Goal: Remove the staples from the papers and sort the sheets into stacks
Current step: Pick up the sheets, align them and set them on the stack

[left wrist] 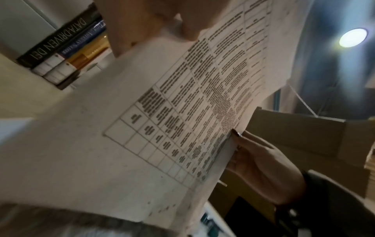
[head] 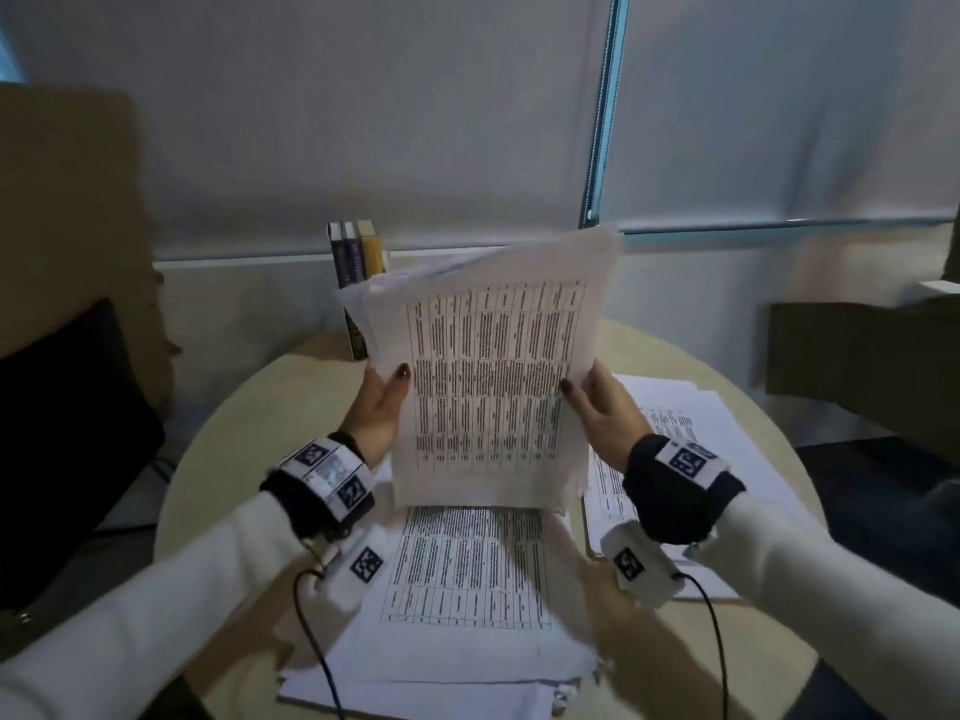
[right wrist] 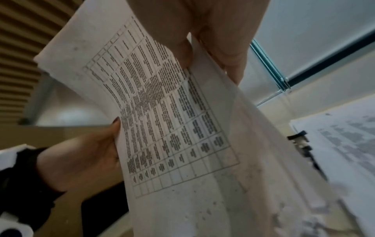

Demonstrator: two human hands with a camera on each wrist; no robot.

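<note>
- left hand grips the left edge of an upright bundle of sheets, thumb on the printed front, fingers hidden behind.
- right hand grips the right edge the same way; both hands hold the bundle, nothing else in either.
- bundle stands on its bottom edge on the near stack of printed table pages, top edges fanned and uneven.
- step, as a guess: squaring up loose sheets by tapping them on edge; no staple or remover seen in the hands.
- next move likely needs a light even grip, edges dropped flush, then the bundle laid on the correct stack.
- second stack lies flat to the right, near the right wrist.
- round pale table holds it all; books stand upright at its far edge.
- room: drawn roller blinds behind, cardboard boxes right, dark chair left.
</note>
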